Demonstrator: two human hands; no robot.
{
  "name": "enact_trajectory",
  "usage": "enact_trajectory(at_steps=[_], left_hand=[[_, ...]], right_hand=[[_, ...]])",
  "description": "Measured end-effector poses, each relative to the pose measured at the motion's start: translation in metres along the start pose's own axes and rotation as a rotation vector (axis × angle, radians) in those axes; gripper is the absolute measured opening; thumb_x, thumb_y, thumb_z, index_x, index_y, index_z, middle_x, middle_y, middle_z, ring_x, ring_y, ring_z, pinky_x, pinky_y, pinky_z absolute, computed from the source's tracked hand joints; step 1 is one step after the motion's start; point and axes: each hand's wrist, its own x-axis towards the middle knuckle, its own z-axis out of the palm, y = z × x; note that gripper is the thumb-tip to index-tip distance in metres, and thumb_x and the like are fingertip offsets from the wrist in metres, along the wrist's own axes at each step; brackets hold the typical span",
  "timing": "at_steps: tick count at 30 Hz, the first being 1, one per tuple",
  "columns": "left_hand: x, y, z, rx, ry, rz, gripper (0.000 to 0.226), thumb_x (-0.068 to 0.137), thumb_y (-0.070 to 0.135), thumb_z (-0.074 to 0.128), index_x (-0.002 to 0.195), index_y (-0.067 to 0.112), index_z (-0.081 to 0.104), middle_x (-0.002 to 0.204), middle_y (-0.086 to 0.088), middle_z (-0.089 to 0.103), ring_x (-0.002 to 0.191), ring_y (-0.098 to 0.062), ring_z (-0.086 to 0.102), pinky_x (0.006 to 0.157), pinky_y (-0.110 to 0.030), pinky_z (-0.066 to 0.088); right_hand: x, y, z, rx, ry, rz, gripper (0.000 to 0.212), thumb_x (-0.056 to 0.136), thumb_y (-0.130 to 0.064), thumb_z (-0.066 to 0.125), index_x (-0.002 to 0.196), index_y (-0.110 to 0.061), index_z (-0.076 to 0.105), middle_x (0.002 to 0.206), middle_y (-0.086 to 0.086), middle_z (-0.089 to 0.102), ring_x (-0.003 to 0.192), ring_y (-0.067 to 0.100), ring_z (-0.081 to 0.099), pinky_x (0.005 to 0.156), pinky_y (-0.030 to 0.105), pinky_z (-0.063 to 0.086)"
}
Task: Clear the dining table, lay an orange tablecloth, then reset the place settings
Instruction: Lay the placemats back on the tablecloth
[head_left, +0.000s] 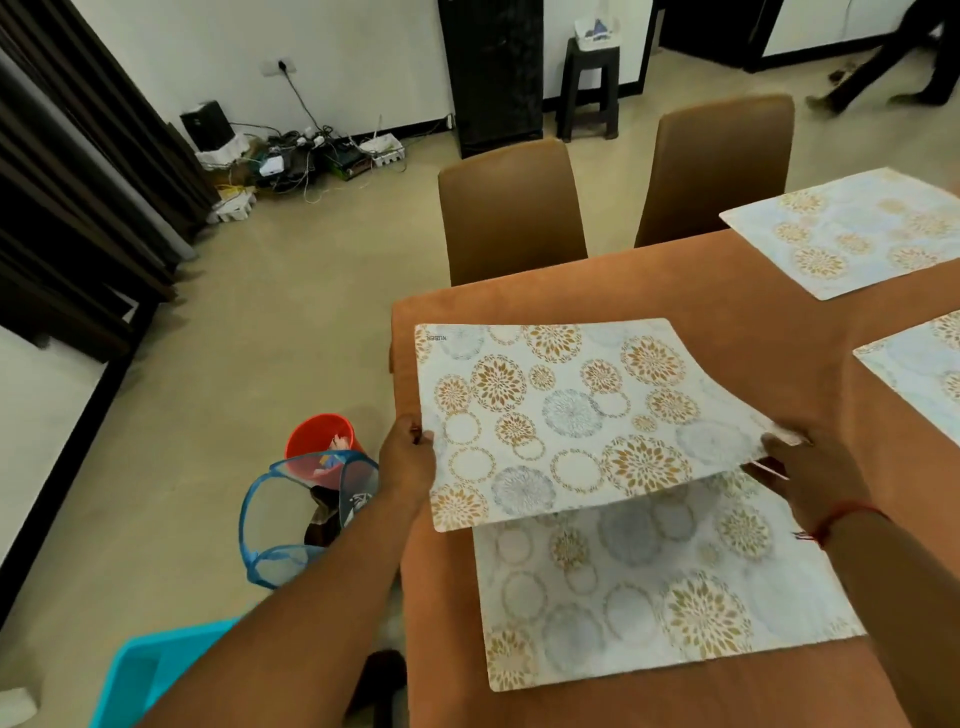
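Hands pinch a thin white placemat printed with gold and grey floral circles (566, 415) by its side edges, left hand (408, 460) and right hand (810, 475), above the orange tablecloth (701, 306). Beneath the wrists lies a matching placemat (654, 592). It looks light, semi-stiff and sags slightly, so opposite edges suit it.

One head-worn camera only, looking forward and steeply down from above the near-left corner of the table (649, 291), close over both forearms. The wide lens bends the edges and takes in the near table end at right, floor (234, 364) at left, and chairs (511, 208) and the far wall (311, 31) up top.
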Motion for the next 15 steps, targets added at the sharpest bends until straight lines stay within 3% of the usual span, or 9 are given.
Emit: enact_trajectory(at_steps=[2, 5, 7, 9, 13, 15], left_hand=[[0.030, 0.002, -0.001, 0.002, 0.041, 0.007, 0.020, 0.103, 0.013, 0.049, 0.119, 0.014, 0.060, 0.116, -0.009, 0.069, 0.099, -0.028, 0.065, 0.089, -0.044, 0.056], [0.081, 0.011, 0.009, -0.021, 0.057, 0.034, 0.022, 0.103, 0.011, 0.049, 0.122, 0.012, 0.060, 0.118, -0.011, 0.067, 0.100, -0.029, 0.062, 0.087, -0.041, 0.053], [0.117, 0.017, 0.019, -0.005, 0.076, 0.048, 0.024, 0.102, 0.011, 0.049, 0.124, 0.011, 0.059, 0.118, -0.011, 0.066, 0.099, -0.028, 0.060, 0.083, -0.037, 0.049], [0.144, 0.022, 0.026, 0.056, 0.095, 0.056, 0.022, 0.102, 0.012, 0.049, 0.122, 0.009, 0.058, 0.118, -0.015, 0.065, 0.100, -0.031, 0.060, 0.083, -0.039, 0.050], [0.192, 0.022, 0.034, 0.153, 0.080, 0.069, 0.027, 0.103, 0.013, 0.048, 0.127, 0.006, 0.057, 0.122, -0.020, 0.064, 0.109, -0.038, 0.060, 0.092, -0.045, 0.052], [0.207, 0.020, 0.037, 0.173, 0.064, 0.071, 0.028, 0.104, 0.013, 0.048, 0.130, 0.008, 0.057, 0.123, -0.019, 0.064, 0.109, -0.038, 0.061, 0.091, -0.043, 0.052]], right_hand=[[0.005, 0.001, 0.036, 0.096, -0.013, -0.008, 0.050, 0.098, 0.003, 0.051, 0.144, -0.013, 0.039, 0.132, 0.025, 0.052, 0.095, 0.028, 0.064, 0.073, 0.037, 0.062], [0.019, 0.010, 0.088, 0.140, 0.005, -0.045, 0.068, 0.097, 0.000, 0.055, 0.153, -0.025, 0.026, 0.143, 0.022, 0.046, 0.116, 0.031, 0.058, 0.097, 0.049, 0.050], [0.031, 0.025, 0.120, -0.145, 0.017, -0.126, 0.073, 0.096, -0.010, 0.061, 0.155, -0.027, 0.021, 0.153, 0.013, 0.038, 0.134, 0.030, 0.046, 0.111, 0.049, 0.038], [0.037, 0.044, 0.145, -0.536, -0.020, -0.243, 0.071, 0.096, -0.020, 0.063, 0.155, -0.021, 0.024, 0.160, 0.004, 0.027, 0.146, 0.026, 0.030, 0.117, 0.040, 0.027], [0.048, 0.078, 0.199, -1.248, -0.103, -0.559, 0.057, 0.100, -0.038, 0.050, 0.152, -0.020, 0.036, 0.164, 0.012, 0.015, 0.150, 0.033, 0.013, 0.122, 0.045, 0.018], [0.050, 0.080, 0.222, -1.339, -0.105, -0.521, 0.066, 0.099, -0.049, 0.045, 0.156, -0.024, 0.024, 0.164, 0.014, 0.010, 0.150, 0.035, 0.012, 0.122, 0.049, 0.015]])
